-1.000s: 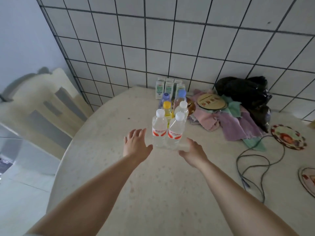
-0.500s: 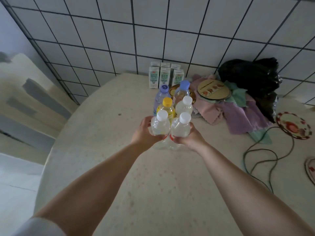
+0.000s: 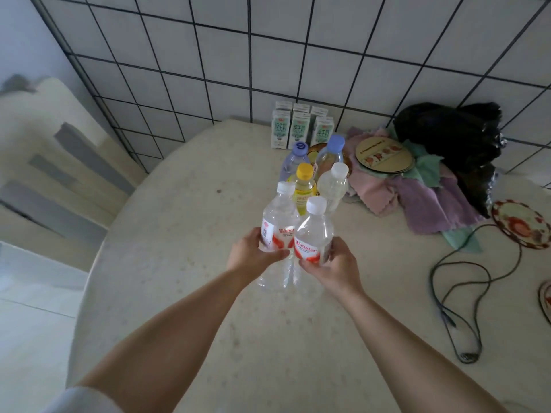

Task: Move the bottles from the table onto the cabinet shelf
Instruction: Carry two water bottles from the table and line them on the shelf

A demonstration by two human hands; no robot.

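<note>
Two clear water bottles gripped over the table (image 3: 185, 293), one per hand: left hand (image 3: 253, 251) curled round the red-labelled left bottle (image 3: 278, 225), right hand (image 3: 334, 263) curled round the red-labelled right bottle (image 3: 313, 234). Both white-capped, upright, leaning slightly together, touching at the shoulder. Clear liquid inside both, level hard to tell. Whether lifted off the tabletop or resting on it, cannot tell.

Behind them, four more bottles standing on the table in a tight cluster: a yellow-capped bottle (image 3: 304, 186) with yellowish contents and a yellow label; a white-capped clear bottle (image 3: 333, 186) just beside it on the right; a bottle with a bluish cap (image 3: 295, 159) behind on the left; a blue-capped bottle (image 3: 331, 153) behind on the right, pale liquid inside. Six bottles in all.

Against the tiled wall (image 3: 298, 55), green-and-white drink cartons (image 3: 301, 129), closed, three in the front row and more tops showing behind; full count unclear.

Right of the cluster, a heap of pink, purple and green cloths (image 3: 423, 198) with a round printed disc (image 3: 383, 155) on top, a black plastic bag (image 3: 453, 138) behind. Patterned plate (image 3: 520, 223) near the right edge, part of another (image 3: 545, 296) below it. One dark cable (image 3: 459, 308) looped on the tabletop. Pale chair (image 3: 59, 162) at the left.
</note>
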